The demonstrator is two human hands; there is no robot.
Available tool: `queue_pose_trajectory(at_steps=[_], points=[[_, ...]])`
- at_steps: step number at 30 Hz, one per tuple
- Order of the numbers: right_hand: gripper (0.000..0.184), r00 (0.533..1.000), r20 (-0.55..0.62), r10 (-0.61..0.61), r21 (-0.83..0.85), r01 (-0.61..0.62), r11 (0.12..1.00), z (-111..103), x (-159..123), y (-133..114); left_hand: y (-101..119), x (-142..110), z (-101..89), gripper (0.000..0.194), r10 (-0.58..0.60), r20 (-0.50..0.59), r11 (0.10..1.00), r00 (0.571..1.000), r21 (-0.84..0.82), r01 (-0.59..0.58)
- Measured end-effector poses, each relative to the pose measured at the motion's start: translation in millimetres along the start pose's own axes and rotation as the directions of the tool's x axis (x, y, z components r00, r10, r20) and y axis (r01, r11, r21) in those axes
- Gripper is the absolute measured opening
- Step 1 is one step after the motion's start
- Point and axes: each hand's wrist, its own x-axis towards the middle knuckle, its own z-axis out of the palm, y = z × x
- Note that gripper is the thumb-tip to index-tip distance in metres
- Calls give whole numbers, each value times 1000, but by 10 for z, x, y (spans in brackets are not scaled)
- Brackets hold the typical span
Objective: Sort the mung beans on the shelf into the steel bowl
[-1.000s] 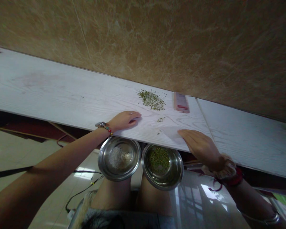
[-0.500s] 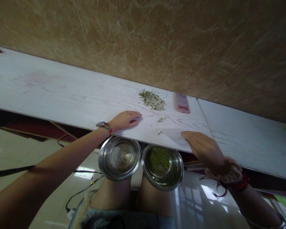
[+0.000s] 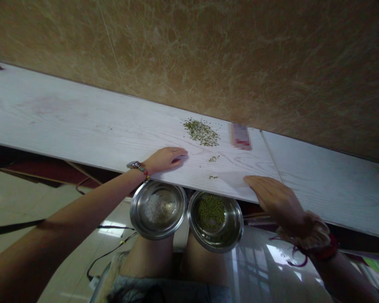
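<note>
And here the right hand (image 3: 273, 195) is reaching over the near edge of the white board (image 3: 113, 109), fingers stretching out straight and lying side by side; its palm and thumb are hiding from us, so I cannot tell whether it is holding anything. Across from it, the left hand (image 3: 167, 160) is resting on the board, fingers bending softly and the thumb standing slightly apart, leaving a narrow gap. Around that left wrist a watch (image 3: 133, 164) and a bead bracelet (image 3: 143, 169) are showing; on the right wrist, a scrunchie (image 3: 314, 230) is sitting just ahead of a red band (image 3: 330, 249). Between the two hands a few beans (image 3: 212, 177) are lying near the edge, a small cluster (image 3: 214, 159) is sitting just beyond, and farther back the main pile (image 3: 201, 132) is spreading loosely, green and thin at its rim, just past the left fingertips. Right of that pile, a blurred item (image 3: 241, 136) is lying close to the wall (image 3: 177, 50). Below the edge, two steel bowls are standing side by side above the person's legs (image 3: 205, 265): the left bowl (image 3: 134, 214) is holding whitish bits (image 3: 158, 208), the right bowl (image 3: 235, 225) is holding green beans (image 3: 211, 210). Underneath, the tiled floor (image 3: 255, 273) is gleaming, and a dark cable (image 3: 105, 254) is curving across at left.
</note>
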Motion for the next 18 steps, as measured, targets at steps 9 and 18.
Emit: queue_pose_trajectory(at_steps=[9, 18], points=[[27, 998, -40, -51, 94, 54, 994, -136, -52, -127, 9, 1, -21, 30, -4, 8, 1000, 1000, 13, 4], [37, 998, -54, 37, 82, -32, 996, 28, -165, -52, 21, -1, -27, 30, -12, 12, 1000, 1000, 1, 12]])
